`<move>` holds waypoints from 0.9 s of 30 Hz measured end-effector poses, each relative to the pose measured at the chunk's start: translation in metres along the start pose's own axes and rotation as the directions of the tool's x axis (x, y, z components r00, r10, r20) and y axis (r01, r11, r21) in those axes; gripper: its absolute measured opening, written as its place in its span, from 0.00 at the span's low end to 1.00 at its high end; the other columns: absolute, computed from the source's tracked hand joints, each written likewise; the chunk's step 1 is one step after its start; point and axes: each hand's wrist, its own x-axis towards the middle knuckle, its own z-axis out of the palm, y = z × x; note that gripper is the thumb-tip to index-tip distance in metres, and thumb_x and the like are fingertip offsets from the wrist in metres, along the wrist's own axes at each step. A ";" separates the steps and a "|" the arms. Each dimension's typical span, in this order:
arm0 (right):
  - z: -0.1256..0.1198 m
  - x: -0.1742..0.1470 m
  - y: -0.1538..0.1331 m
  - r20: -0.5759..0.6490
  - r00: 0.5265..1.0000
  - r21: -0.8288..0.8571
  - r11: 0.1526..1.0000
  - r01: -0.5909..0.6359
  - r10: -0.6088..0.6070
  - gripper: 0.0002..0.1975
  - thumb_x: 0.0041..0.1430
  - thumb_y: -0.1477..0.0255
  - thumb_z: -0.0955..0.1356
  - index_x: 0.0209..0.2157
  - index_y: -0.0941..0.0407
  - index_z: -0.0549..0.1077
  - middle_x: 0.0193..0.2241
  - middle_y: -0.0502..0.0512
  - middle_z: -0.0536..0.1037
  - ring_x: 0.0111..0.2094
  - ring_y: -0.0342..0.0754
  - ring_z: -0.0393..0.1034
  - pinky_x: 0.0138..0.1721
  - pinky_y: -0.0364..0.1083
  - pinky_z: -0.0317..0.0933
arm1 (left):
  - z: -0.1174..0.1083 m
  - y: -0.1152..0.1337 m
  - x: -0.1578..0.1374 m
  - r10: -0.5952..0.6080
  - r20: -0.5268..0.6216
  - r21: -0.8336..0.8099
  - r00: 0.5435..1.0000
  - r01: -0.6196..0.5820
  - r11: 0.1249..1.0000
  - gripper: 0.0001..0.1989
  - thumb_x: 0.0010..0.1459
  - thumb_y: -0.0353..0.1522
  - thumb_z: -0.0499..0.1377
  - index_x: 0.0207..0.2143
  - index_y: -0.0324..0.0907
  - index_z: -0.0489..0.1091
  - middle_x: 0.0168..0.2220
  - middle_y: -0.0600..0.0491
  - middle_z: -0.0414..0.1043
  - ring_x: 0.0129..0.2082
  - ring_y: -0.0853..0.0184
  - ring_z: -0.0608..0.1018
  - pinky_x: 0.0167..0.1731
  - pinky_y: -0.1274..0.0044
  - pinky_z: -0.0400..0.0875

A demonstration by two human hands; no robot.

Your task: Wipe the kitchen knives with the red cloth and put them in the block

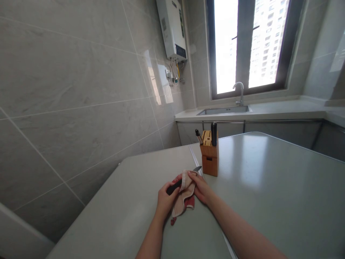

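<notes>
- Left hand [165, 199]: fingers are closed around the black handle of a small knife [180, 182], which is held just above the grey surface [269, 201], blade pointing away toward the knife block.
- Right hand [201, 187]: fingers are pinched on a pink-and-red cloth [184, 196], which is folded over the blade near the handle; only the blade tip is left showing beyond the cloth.
- Step in hand, as judged: the blade is being wiped. The next move would call for the cloth to be drawn along the blade toward the tip, with the fingers kept behind the fabric and off the edge.
- Wooden knife block [209, 154]: stood upright just beyond the hands, near the blade tip; two dark handles are seen in its slots.
- Far counter: a sink [223, 110] and tap [239, 91] are set below the window [248, 43]; a wall-mounted water heater [172, 28] is fixed at the left.
</notes>
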 end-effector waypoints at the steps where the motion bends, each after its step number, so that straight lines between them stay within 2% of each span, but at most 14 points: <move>1: 0.000 0.000 0.000 0.004 1.000 0.000 1.000 0.001 -0.001 0.12 0.49 0.65 0.74 0.31 0.59 0.77 0.30 0.56 0.81 0.33 0.48 0.75 0.43 0.47 0.67 | 0.000 -0.001 0.000 0.005 0.001 0.010 1.000 -0.005 1.000 0.13 0.51 0.40 0.62 0.31 0.38 0.72 0.30 0.52 0.75 0.32 0.64 0.74 0.35 0.76 0.66; 10: 0.003 -0.003 -0.003 0.029 1.000 0.012 1.000 0.005 -0.006 0.10 0.51 0.65 0.73 0.31 0.58 0.78 0.30 0.56 0.81 0.34 0.49 0.76 0.44 0.48 0.67 | 0.000 0.002 -0.001 0.029 0.009 0.009 1.000 -0.029 1.000 0.11 0.51 0.38 0.62 0.31 0.38 0.73 0.31 0.52 0.75 0.34 0.64 0.75 0.36 0.75 0.67; 19: 0.003 -0.003 0.000 0.052 0.999 -0.099 0.995 0.017 -0.012 0.13 0.52 0.63 0.72 0.34 0.59 0.78 0.33 0.57 0.81 0.35 0.50 0.75 0.47 0.49 0.65 | 0.000 0.000 0.000 0.028 0.022 0.011 0.999 -0.029 1.000 0.12 0.51 0.40 0.61 0.32 0.38 0.73 0.32 0.52 0.76 0.34 0.64 0.76 0.37 0.75 0.67; 27: 0.000 -0.001 0.001 0.082 0.996 -0.103 0.994 0.030 -0.022 0.13 0.54 0.64 0.71 0.34 0.59 0.78 0.34 0.58 0.81 0.37 0.50 0.75 0.49 0.50 0.64 | 0.000 0.000 -0.001 0.031 0.023 0.018 0.999 -0.032 0.999 0.12 0.52 0.40 0.61 0.32 0.39 0.73 0.32 0.52 0.76 0.34 0.64 0.76 0.37 0.76 0.67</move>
